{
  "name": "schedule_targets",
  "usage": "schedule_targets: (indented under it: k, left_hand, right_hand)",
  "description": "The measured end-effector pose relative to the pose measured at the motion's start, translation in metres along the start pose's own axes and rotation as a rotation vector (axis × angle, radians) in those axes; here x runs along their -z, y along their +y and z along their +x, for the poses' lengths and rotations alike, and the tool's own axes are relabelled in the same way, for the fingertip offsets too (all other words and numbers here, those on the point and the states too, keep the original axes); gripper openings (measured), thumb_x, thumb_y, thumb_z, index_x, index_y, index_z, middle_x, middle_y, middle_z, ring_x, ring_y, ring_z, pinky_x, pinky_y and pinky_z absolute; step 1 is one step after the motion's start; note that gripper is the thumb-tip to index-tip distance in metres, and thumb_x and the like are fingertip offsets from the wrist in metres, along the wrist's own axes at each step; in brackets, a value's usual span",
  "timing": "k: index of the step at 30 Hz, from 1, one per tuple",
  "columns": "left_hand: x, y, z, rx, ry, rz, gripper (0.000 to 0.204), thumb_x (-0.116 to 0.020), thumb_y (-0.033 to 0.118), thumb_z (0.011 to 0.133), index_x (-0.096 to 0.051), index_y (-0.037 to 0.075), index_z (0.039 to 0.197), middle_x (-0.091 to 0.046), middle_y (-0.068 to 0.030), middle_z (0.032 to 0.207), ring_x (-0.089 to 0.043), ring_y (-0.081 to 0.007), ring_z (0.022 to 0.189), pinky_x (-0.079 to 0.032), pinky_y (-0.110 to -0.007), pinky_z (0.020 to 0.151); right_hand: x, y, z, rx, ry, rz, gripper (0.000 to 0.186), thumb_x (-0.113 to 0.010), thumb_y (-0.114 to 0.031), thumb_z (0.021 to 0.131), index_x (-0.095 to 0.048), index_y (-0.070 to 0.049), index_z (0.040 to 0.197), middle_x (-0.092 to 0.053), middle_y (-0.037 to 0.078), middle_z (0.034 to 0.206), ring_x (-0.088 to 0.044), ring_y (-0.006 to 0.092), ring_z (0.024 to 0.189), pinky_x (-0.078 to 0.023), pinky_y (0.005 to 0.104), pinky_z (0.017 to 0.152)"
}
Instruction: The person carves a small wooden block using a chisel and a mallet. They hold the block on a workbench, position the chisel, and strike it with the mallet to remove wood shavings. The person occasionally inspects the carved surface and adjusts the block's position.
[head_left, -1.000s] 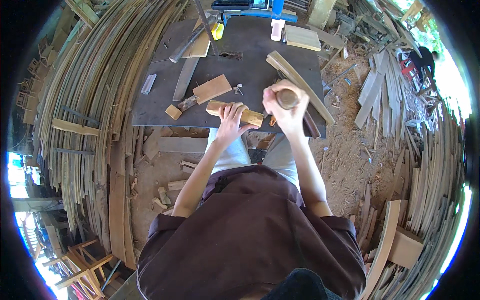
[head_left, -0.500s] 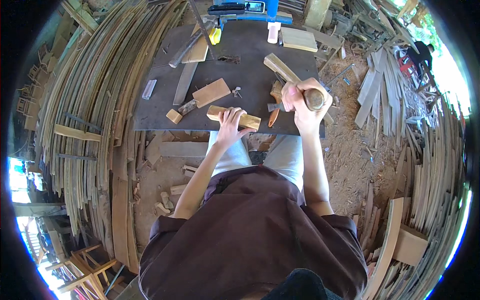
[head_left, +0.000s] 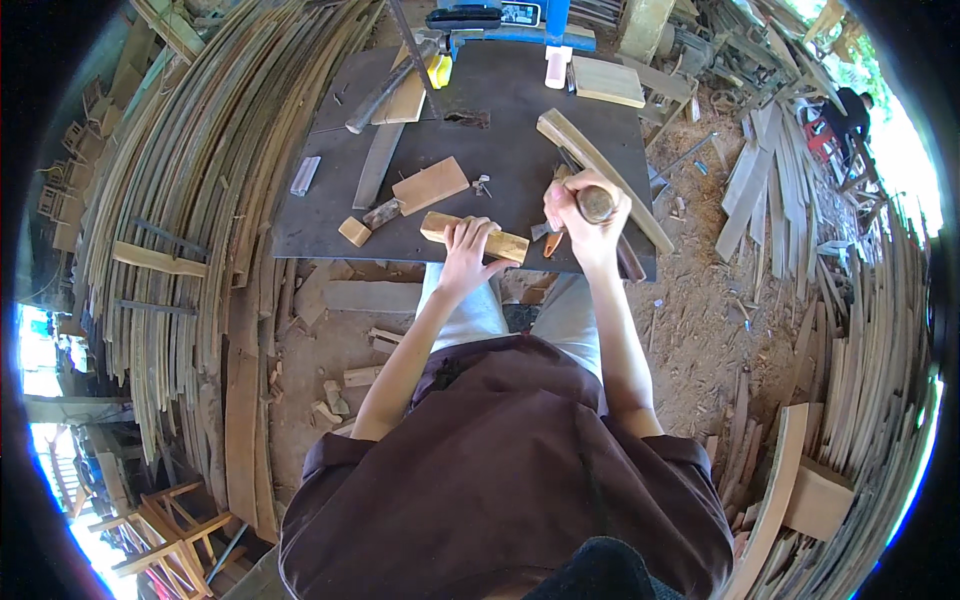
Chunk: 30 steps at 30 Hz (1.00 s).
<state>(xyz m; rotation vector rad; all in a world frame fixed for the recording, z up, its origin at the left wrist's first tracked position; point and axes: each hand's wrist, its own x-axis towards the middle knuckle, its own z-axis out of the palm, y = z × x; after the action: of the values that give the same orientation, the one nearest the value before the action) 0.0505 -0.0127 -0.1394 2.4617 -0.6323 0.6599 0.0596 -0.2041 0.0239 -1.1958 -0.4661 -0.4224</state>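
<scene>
My left hand (head_left: 465, 252) grips a squared wooden block (head_left: 510, 246) lying at the near edge of the dark work board (head_left: 330, 200). My right hand (head_left: 588, 225) is closed round a tool with a round wooden handle (head_left: 595, 203), seen end-on; its working end is unclear. Under and beside that hand are an orange wooden-handled tool (head_left: 551, 244), some partly hidden metal and a long timber (head_left: 645, 215) running diagonally. A flat wood piece (head_left: 430, 185), a small cube (head_left: 354, 231) and small metal bits (head_left: 484, 184) lie left of and behind them.
Blue equipment (head_left: 557, 25), a yellow item (head_left: 440, 72), a pink-white bottle (head_left: 557, 68) and a long bar (head_left: 385, 100) are at the back. Stacked timber (head_left: 190, 150) flanks me on both sides, with offcuts on the dirt floor. A dark-clothed person (head_left: 852, 118) is at the far right.
My right hand with the handled tool swung right, then came back left toward the wooden block, again covering part of the tools beneath. My left hand keeps its grip on the block.
</scene>
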Motion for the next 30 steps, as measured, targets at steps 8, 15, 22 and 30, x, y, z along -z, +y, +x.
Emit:
schedule_targets:
  k: [8, 15, 22, 30]
  left_hand:
    - [-0.002, -0.001, 0.0, 0.007, 0.003, -0.01, 0.075, -0.083, 0.05, 0.068, -0.054, 0.008, 0.123, -0.055, -0.0097, 0.124, -0.047, -0.031, 0.12, -0.028, -0.051, 0.107]
    - [-0.002, 0.002, 0.001, 0.022, -0.002, -0.019, 0.075, -0.083, 0.051, 0.068, -0.055, 0.008, 0.123, -0.055, -0.0093, 0.123, -0.047, -0.0312, 0.12, -0.028, -0.052, 0.107]
    - [-0.001, -0.002, -0.003, 0.01, 0.005, 0.009, 0.076, -0.082, 0.052, 0.068, -0.054, 0.007, 0.123, -0.055, -0.0095, 0.123, -0.048, -0.0307, 0.121, -0.029, -0.05, 0.107]
    - [0.007, 0.002, -0.001, 0.035, -0.003, -0.031, 0.079, -0.083, 0.05, 0.07, -0.052, 0.009, 0.13, -0.055, -0.0101, 0.128, -0.046, -0.0309, 0.126, -0.027, -0.054, 0.11]
  right_hand:
    - [-0.003, 0.004, 0.002, -0.02, 0.004, 0.006, 0.015, -0.068, 0.009, 0.083, -0.06, 0.0, 0.074, -0.058, 0.002, 0.061, -0.056, 0.0073, 0.051, -0.041, 0.0235, 0.045]
    - [0.004, 0.039, -0.009, -0.058, -0.002, -0.181, 0.014, -0.072, 0.002, 0.077, -0.061, -0.003, 0.07, -0.059, 0.001, 0.061, -0.055, 0.0058, 0.05, -0.04, 0.0247, 0.046]
    - [-0.003, -0.005, -0.006, 0.002, 0.004, 0.094, 0.011, -0.066, 0.011, 0.082, -0.06, 0.002, 0.077, -0.062, 0.006, 0.066, -0.058, 0.0097, 0.053, -0.043, 0.0252, 0.046]
    - [-0.002, -0.004, -0.01, -0.007, -0.023, 0.152, 0.011, -0.066, 0.011, 0.082, -0.06, 0.001, 0.081, -0.063, 0.008, 0.069, -0.056, 0.0107, 0.051, -0.042, 0.026, 0.045]
